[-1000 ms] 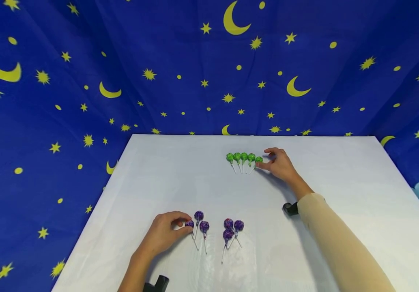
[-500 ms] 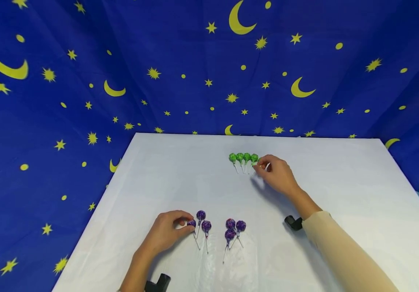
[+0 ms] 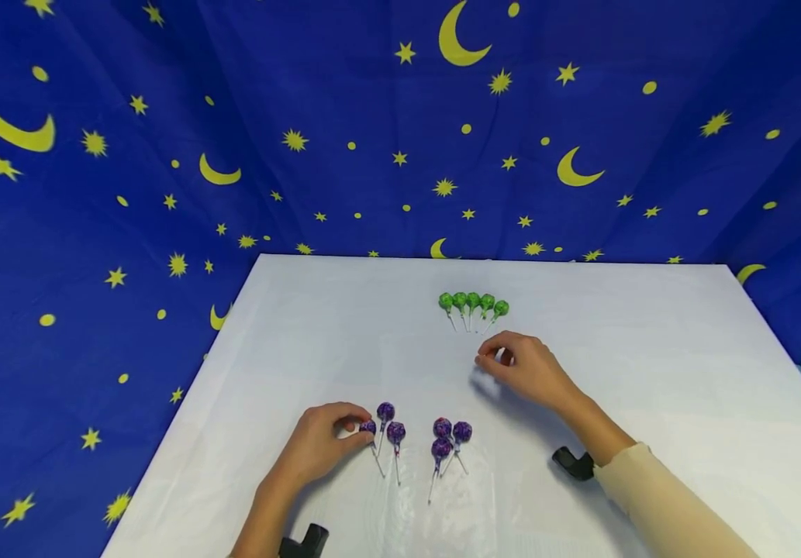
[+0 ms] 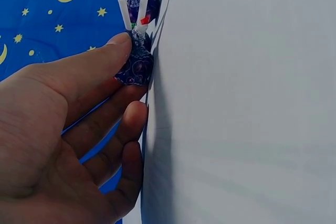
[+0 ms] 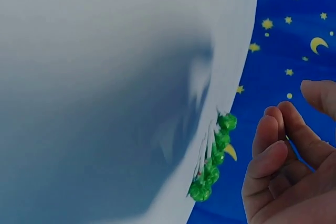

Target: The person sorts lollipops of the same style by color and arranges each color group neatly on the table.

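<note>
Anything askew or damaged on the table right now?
Mildly askew: the right-hand cluster of purple lollipops lies crisscrossed, whereas the green lollipops form a fanned row. The rightmost green lollipop sits slightly out of line. I see no spill or damage.

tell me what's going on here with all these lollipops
A person is working at a white table. Their left hand pinches one purple lollipop, with two more purple ones right beside it. Another purple cluster of three lies to the right. Farther back, five green lollipops sit side by side in a row, and the right hand, holding nothing, is just in front of them.
</note>
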The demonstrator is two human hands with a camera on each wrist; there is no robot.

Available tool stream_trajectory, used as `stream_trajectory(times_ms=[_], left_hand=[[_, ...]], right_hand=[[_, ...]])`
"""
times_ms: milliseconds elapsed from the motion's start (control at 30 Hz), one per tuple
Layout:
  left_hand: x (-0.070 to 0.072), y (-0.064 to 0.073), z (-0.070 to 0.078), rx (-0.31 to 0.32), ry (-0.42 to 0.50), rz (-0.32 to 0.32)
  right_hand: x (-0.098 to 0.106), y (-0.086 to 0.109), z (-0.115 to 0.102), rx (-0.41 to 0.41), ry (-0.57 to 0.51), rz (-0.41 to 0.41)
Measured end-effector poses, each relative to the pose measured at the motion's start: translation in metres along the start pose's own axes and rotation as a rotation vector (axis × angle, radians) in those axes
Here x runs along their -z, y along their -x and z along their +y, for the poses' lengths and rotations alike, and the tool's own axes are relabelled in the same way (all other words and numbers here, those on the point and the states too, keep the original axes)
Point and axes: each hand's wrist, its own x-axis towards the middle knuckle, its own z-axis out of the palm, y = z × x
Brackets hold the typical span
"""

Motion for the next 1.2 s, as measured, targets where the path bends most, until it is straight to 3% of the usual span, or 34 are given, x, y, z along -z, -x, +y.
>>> stream_trajectory(times_ms=[567, 1200], left_hand=[[-0.003, 0.007, -0.001, 0.032, -0.016, -0.005], [-0.001, 0.002, 0.001, 0.033, -0.01, -0.011]], right_hand=[[-0.03, 0.036, -0.012, 0.125, 0.023, -0.046], [-0.043, 0.048, -0.016, 0.128, 0.123, -0.163]])
